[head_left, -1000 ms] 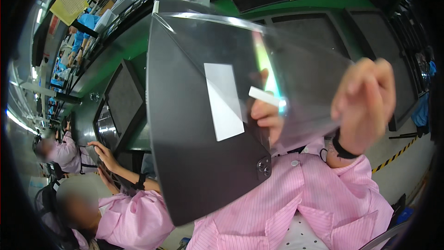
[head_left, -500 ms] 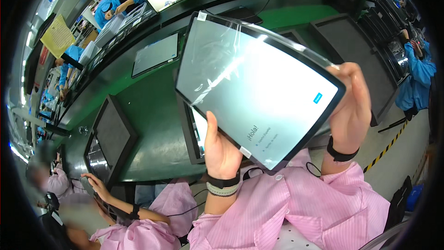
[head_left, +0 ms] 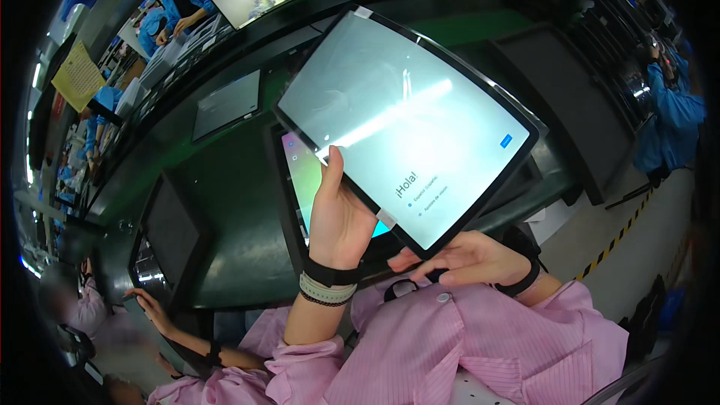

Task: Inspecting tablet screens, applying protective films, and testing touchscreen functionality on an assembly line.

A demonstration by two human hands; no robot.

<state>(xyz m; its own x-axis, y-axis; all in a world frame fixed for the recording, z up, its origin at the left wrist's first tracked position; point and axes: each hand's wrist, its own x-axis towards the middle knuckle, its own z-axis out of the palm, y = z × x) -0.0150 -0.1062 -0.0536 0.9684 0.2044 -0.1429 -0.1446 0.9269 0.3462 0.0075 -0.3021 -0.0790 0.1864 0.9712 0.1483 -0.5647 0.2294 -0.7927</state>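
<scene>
Passable over green bench (head_left: 232,202), between left dark tray (head_left: 174,229) and lit screen (head_left: 305,187). Blocked from above, at middle, by raised tablet (head_left: 416,131), with left hand (head_left: 339,225) along its left edge and right hand (head_left: 472,259) at its bottom corner. Hemmed in at right by right dark tray (head_left: 570,97), at back left by grey panel (head_left: 228,105).

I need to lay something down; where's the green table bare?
The green table looks bare between the left black tray and the middle tray holding a lit screen. It's crowded around the tablet, gripped by the left hand over that middle tray.
</scene>
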